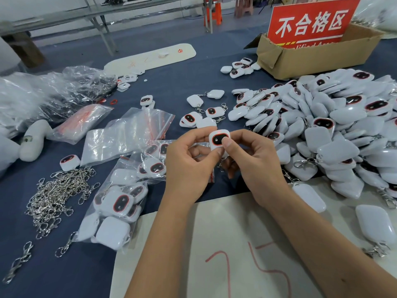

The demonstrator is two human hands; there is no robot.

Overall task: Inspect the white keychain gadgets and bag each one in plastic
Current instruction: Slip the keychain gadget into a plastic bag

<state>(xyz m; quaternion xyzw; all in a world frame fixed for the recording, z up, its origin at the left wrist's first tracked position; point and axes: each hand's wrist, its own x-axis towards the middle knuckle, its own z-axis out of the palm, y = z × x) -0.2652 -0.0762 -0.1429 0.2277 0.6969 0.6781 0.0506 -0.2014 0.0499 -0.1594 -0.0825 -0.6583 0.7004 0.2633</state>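
Gadget: one white keychain unit is held up at centre frame, its dark red-rimmed button face turned to the camera.
Left hand: fingers are curled round the gadget's left edge and underside, clamped on it.
Right hand: the thumb is laid on the button face while the other fingers close behind the gadget; it is gripped from both sides.
Stage: inspection is judged to be under way; bagging of this unit is not yet begun.
Bags: empty plastic bags are spread at centre left; a filled bag lies at lower left.
Pile: unbagged gadgets are heaped at the right of the frame.
Clasps: loose metal clasps are scattered at lower left.
Box: a cardboard box with a red sign stands at upper right.
Risk: a flaw under the thumb could be missed, since part of the face is covered.
Risk: the gadget could be dropped into the pile and lost among uninspected units if the grip is loosened during transfer.
Risk: its dangling clasp could be snagged on a bag mouth.
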